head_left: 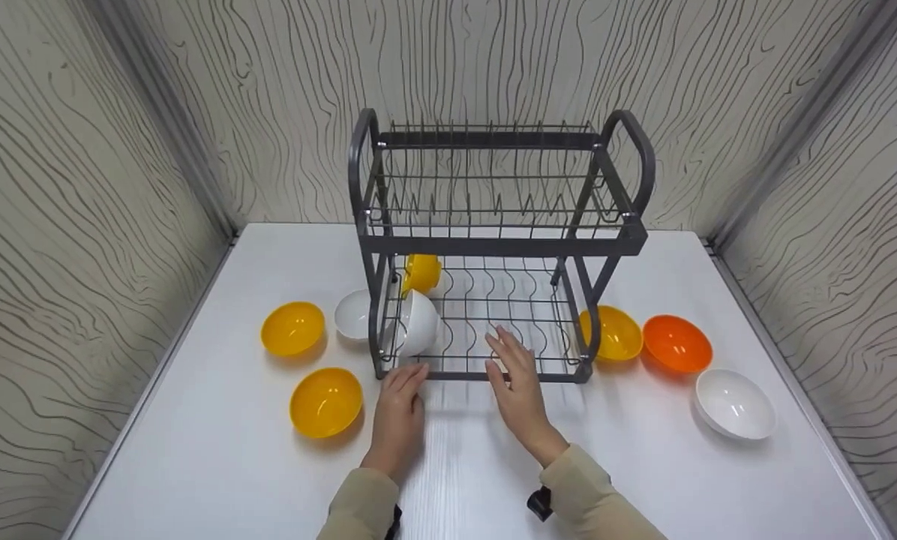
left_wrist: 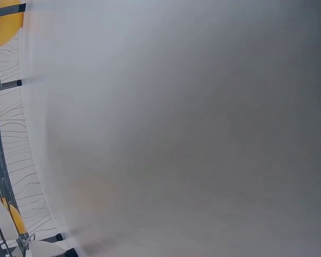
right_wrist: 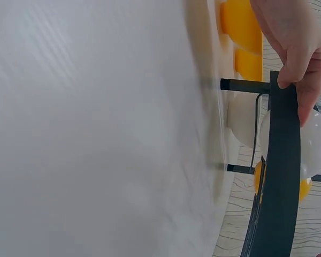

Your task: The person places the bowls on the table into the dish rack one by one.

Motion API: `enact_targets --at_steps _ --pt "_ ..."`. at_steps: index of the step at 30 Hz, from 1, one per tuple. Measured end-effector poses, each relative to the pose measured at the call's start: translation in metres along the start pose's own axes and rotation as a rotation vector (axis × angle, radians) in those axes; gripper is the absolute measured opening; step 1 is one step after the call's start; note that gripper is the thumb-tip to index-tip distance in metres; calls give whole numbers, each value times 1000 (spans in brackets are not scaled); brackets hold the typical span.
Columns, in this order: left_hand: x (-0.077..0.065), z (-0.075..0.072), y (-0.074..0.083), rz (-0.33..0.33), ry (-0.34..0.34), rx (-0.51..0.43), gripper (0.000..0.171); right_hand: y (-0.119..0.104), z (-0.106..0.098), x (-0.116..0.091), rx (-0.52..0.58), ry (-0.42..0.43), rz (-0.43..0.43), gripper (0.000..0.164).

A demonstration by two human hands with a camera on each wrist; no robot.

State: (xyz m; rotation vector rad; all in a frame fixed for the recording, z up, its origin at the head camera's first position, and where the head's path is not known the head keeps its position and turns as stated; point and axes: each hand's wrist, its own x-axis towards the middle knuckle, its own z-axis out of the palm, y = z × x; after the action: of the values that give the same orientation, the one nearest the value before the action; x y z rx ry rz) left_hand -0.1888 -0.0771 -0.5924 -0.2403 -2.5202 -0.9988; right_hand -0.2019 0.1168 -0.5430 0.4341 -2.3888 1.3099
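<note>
A dark two-tier dish rack (head_left: 493, 246) stands on the table. My left hand (head_left: 398, 416) holds its lower front rail near the left corner; in the right wrist view the thumb of that left hand (right_wrist: 297, 53) lies on the front of the rail (right_wrist: 283, 160) and its fingers reach behind. My right hand (head_left: 518, 394) hovers at the front rail, right of the middle, fingers spread and holding nothing. Inside the lower tier, at the left, a white bowl (head_left: 420, 324) stands on its side, with a yellow bowl (head_left: 423, 273) tipped likewise behind it.
Left of the rack are two yellow bowls (head_left: 293, 330) (head_left: 327, 403) and a white bowl (head_left: 353, 314). At its right are a yellow bowl (head_left: 619, 334), an orange bowl (head_left: 677, 343) and a white bowl (head_left: 734, 405). Patterned walls (head_left: 493, 60) enclose the white table (head_left: 193, 450).
</note>
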Motion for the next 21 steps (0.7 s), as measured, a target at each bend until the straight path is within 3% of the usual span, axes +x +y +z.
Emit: enact_targets --at_steps 12,21 --pt "2 1 2 -20 -7 2 46 14 -33 -15 -31 105 39 40" --pt "0 1 -2 -46 -30 1 45 39 -63 -25 -31 207 131 42"
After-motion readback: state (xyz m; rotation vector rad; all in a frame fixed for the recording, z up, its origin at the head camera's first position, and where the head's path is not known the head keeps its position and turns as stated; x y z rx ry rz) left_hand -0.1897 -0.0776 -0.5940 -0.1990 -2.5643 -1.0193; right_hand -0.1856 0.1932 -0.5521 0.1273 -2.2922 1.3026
